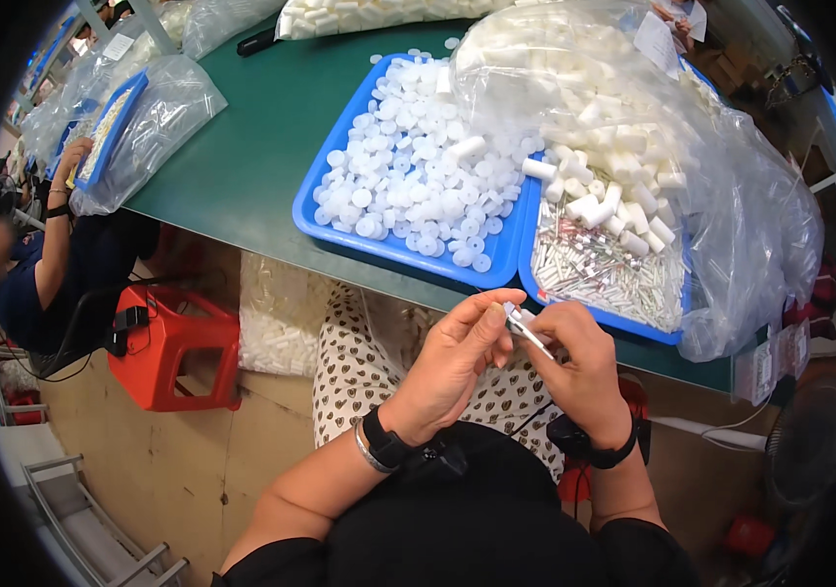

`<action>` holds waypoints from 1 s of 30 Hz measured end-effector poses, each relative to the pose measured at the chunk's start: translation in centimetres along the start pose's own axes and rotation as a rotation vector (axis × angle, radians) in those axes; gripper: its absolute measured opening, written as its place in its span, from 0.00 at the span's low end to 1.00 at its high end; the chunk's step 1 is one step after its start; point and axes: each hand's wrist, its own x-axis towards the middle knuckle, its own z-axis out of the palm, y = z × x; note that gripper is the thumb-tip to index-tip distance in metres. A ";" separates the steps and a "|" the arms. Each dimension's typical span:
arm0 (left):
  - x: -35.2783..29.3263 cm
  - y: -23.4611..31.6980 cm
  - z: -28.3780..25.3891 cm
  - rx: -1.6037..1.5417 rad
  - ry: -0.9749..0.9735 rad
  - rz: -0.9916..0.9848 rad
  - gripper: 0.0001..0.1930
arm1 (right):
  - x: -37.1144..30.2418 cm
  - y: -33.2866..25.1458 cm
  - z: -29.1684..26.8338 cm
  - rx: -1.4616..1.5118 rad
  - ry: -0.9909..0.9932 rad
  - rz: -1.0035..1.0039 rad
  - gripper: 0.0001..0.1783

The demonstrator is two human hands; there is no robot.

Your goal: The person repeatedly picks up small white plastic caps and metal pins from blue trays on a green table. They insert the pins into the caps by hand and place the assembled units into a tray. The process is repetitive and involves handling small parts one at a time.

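Over my lap, just off the table's front edge, my left hand (452,364) and my right hand (582,360) meet with fingertips pinched together. Between them is a thin white tube (533,336), slanting down to the right. My right fingers hold it along its length. At its upper end my left thumb and fingers pinch a small whitish piece (511,309), partly hidden by the fingers. Beyond my hands, a blue tray (306,221) holds many translucent round caps (408,157). Beside it, another blue tray (623,323) carries thin white sticks (609,279) and thick white foam cylinders (623,210).
A large clear bag (535,59) of white cylinders slumps over the right tray. The green table (242,166) spans the front. To the left, a co-worker's arm (54,235) reaches toward a blue tray (110,127), near a red stool (158,367). A fan (814,440) stands right.
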 end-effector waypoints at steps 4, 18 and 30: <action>0.0 -0.7 -0.6 0.144 0.070 0.063 0.17 | 0.4 -0.1 0.4 -0.034 -0.016 -0.106 0.11; 0.0 0.4 -1.2 0.467 -0.135 -0.060 0.23 | -0.6 0.4 -1.2 0.684 -0.344 0.520 0.11; 0.1 0.2 -0.2 -0.062 -0.114 -0.269 0.07 | -0.5 11.5 -14.9 -1.076 0.120 0.209 0.14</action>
